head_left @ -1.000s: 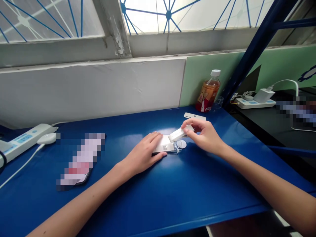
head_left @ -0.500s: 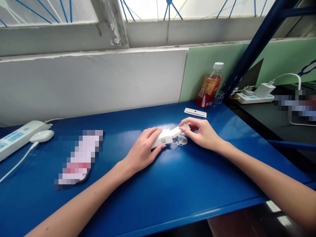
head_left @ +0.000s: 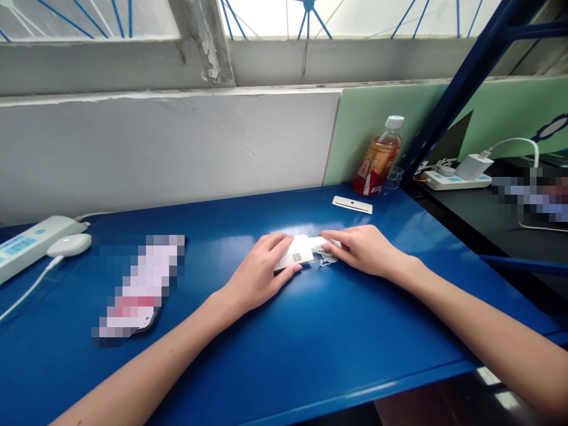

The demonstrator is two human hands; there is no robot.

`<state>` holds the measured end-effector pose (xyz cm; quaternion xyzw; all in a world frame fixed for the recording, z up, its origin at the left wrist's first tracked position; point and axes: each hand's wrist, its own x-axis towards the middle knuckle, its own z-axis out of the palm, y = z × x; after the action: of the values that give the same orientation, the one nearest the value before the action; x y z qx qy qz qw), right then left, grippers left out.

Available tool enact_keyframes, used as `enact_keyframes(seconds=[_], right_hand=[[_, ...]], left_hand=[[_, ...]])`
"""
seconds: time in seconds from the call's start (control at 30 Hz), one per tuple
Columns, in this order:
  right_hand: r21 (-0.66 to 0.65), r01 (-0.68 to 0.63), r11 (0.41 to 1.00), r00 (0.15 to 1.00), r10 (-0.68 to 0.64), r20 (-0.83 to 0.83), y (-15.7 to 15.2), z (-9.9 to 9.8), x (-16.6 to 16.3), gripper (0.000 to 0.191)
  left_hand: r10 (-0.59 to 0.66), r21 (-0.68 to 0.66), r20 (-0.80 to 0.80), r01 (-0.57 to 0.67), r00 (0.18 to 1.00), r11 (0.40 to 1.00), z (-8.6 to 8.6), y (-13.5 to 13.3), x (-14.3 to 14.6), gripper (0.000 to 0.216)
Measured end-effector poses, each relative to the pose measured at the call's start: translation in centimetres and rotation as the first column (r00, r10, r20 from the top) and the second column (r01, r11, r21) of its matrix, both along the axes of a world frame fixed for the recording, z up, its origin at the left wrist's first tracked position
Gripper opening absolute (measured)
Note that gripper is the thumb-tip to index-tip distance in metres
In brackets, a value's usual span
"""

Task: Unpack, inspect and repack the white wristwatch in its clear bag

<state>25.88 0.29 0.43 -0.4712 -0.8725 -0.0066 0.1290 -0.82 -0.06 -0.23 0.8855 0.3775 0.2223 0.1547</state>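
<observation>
one head-worn view, forward and down across a blue table [head_left: 275, 349]

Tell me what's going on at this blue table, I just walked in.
A person is handling small white packaging on the blue table. Their left hand grips a white box, while their right hand holds a slimmer white piece at the box's right end; I can't tell whether it's partly inside. A small crinkled bit shows just below the right fingers. Beyond lie a slotted white card and an upright drink bottle.
</observation>
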Motion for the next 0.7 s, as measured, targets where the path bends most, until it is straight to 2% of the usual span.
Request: enact_keyframes(seconds=[0.13, 0.3, 0.4, 0.53, 0.7], right_hand=[[0.031, -0.011, 0.999, 0.999, 0.012, -0.052, 0.2, 0.8, 0.6, 0.039], [-0.045, -0.23, 0.972, 0.966, 0.222, -0.134, 0.8, 1.8, 2.1, 0.033], [-0.076, -0.264, 0.961, 0.949, 0.245, -0.201, 1.0, 1.2, 2.1, 0.027], [-0.026, -0.303, 0.953, 0.917, 0.284, -0.279, 0.9, -0.2, 1.1, 0.026], [0.017, -0.258, 0.966, 0.921, 0.252, -0.297, 0.7, -1.0, 0.2, 0.026]], left_hand=[[0.005, 0.015, -0.023, -0.005, 1.0, 1.0, -0.2, 0.1, 0.0, 0.047], [-0.003, -0.002, -0.08, 0.003, 0.997, 1.0, -0.4, 0.1, 0.0, 0.056], [-0.046, -0.043, -0.09, 0.042, 0.995, 0.998, -0.3, 0.2, 0.0, 0.057], [-0.076, -0.063, -0.094, 0.071, 0.993, 0.995, -0.2, 0.2, 0.0, 0.055], [-0.079, -0.049, -0.126, 0.074, 0.989, 0.996, -0.1, 0.1, 0.0, 0.055]])
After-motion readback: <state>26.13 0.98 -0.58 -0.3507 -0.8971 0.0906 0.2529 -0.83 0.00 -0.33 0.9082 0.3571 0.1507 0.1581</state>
